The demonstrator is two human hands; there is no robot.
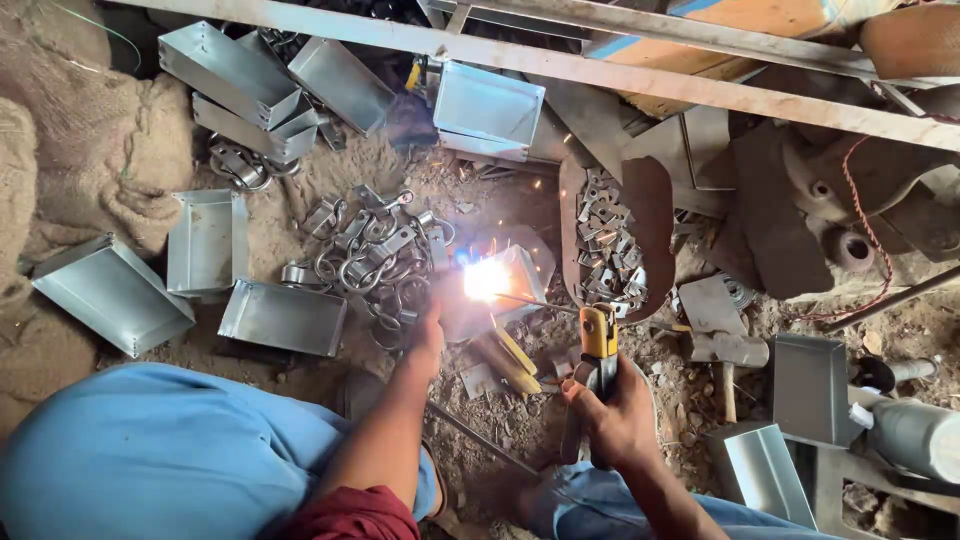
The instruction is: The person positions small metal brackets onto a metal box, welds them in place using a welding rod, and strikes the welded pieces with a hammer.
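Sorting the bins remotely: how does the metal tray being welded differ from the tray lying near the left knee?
The tray being welded is propped up under the left hand, lit by the arc; the tray near the left knee lies untouched on the dirt. The welded tray meets the rod from the holder in the right hand; the other doesn't. Both are grey sheet-metal trays.

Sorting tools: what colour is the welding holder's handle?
Yellow and black holder, gripped in the right hand; head view.

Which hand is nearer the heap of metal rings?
Left. The left hand rests at the edge of the heap of metal rings; the right hand, holding the yellow welding clamp, sits farther off.
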